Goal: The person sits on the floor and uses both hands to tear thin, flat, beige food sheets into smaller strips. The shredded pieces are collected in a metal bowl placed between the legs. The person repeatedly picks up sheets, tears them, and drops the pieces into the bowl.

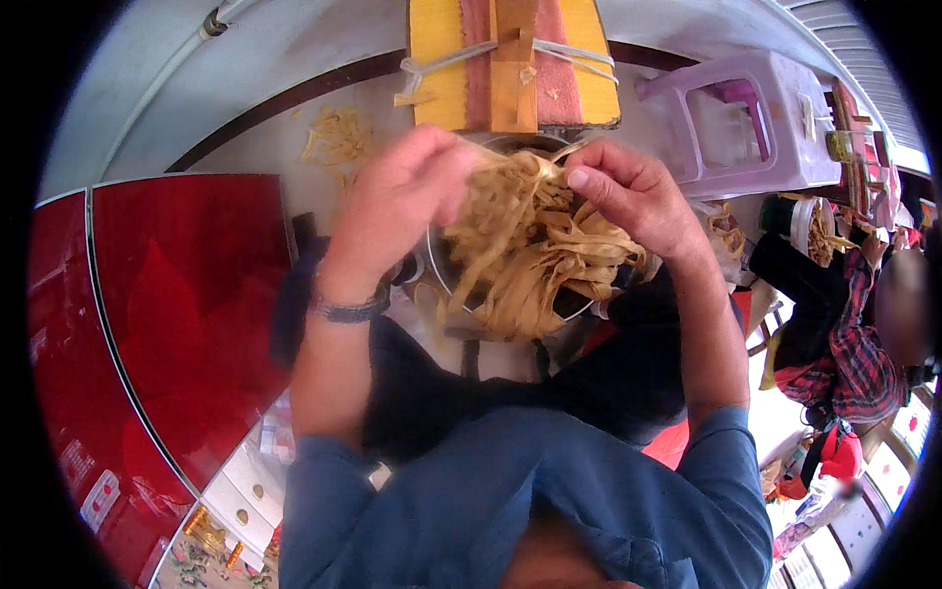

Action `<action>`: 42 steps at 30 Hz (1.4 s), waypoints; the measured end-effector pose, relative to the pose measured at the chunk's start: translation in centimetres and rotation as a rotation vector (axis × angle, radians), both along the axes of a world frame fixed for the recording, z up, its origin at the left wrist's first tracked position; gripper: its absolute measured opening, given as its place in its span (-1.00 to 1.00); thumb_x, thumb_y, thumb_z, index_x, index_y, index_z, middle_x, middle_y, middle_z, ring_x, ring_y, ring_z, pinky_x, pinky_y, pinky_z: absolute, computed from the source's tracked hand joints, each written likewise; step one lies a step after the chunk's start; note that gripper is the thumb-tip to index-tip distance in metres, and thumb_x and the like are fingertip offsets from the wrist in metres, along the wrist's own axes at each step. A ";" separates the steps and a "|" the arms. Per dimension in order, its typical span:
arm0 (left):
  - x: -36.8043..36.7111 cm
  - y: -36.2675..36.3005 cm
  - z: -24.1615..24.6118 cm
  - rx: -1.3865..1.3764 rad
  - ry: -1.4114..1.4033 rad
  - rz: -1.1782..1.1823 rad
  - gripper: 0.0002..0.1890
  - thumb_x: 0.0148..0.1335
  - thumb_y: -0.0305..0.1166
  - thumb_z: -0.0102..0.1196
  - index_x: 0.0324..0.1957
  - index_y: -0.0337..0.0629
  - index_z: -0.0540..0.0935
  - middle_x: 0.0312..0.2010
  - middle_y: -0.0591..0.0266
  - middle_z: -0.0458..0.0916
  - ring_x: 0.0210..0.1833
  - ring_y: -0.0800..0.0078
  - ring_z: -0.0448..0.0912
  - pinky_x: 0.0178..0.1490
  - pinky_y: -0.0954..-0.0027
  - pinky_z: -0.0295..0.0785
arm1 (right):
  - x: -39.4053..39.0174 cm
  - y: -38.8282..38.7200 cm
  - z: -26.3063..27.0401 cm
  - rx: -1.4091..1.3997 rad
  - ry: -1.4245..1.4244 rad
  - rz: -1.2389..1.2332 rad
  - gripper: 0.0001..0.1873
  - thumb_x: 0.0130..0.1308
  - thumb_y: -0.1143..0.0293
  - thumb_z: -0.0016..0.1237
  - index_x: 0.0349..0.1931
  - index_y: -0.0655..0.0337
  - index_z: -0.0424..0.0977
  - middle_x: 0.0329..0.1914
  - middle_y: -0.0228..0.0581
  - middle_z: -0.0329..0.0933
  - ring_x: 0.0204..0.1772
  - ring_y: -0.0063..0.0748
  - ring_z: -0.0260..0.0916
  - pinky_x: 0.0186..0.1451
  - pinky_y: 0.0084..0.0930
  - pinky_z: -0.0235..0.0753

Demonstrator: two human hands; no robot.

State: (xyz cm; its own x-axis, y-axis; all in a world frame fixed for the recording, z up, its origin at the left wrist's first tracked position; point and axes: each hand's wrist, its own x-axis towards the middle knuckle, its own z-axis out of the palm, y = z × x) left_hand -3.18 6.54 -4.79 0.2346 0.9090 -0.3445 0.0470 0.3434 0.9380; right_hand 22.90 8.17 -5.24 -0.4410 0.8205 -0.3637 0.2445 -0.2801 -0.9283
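Between both hands, a bundle of long, flat tan strips is pulled together at its top; the material looks like dried plant matter, but I cannot tell which. My left hand, blurred, pinches a strip at the bundle's left side. On the other side, my right hand grips a strip between thumb and forefinger. Loose folds of strips spread below, over a round metal-rimmed basin between my knees. The strips hide most of the basin's inside.
Ahead stands a yellow-and-pink padded board with a wooden piece tied on by white cord. A pale purple plastic stool lies to its right. Scraps litter the floor. Left is a red cabinet; right, another person beside a white bucket.
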 end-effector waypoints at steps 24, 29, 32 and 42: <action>-0.5 -2.8 -0.5 0.205 0.337 -0.936 -0.73 0.30 -0.25 0.04 -0.37 -0.30 0.50 -0.49 -0.17 0.51 -0.37 -0.18 0.52 -0.31 0.02 0.39 | -1.3 -4.1 -1.1 0.348 -0.086 0.610 -0.69 0.38 0.21 0.06 -0.47 0.22 0.46 -0.58 -0.01 0.40 -0.46 0.10 0.43 -0.40 -0.15 0.40; -2.2 -1.3 0.8 0.211 0.399 -0.861 -0.74 0.31 -0.25 0.06 -0.35 -0.27 0.46 -0.51 -0.10 0.47 -0.41 -0.05 0.49 -0.34 0.12 0.38 | -1.4 -3.4 1.8 0.481 -0.268 0.607 -0.67 0.37 0.16 0.04 -0.47 0.20 0.48 -0.56 -0.04 0.48 -0.42 0.10 0.47 -0.37 -0.14 0.46; -1.8 -0.9 0.0 0.260 0.524 -0.668 -0.78 0.37 -0.27 0.08 -0.26 -0.25 0.53 -0.49 0.14 0.48 -0.42 0.31 0.47 -0.32 0.33 0.36 | -1.1 -2.3 1.4 0.551 -0.346 0.472 -0.74 0.38 0.20 0.03 -0.38 0.19 0.52 -0.49 -0.02 0.51 -0.35 0.11 0.49 -0.32 -0.13 0.48; 0.8 5.3 -1.2 0.489 0.395 -0.063 -0.73 0.37 -0.38 0.13 0.06 -0.23 0.60 -0.14 0.33 0.63 -0.12 0.61 0.53 -0.01 0.51 0.45 | -1.0 3.9 -1.5 0.971 -0.484 -0.027 -0.79 0.32 0.36 0.05 -0.07 0.11 0.59 -0.27 -0.06 0.59 -0.23 0.11 0.55 -0.20 -0.15 0.55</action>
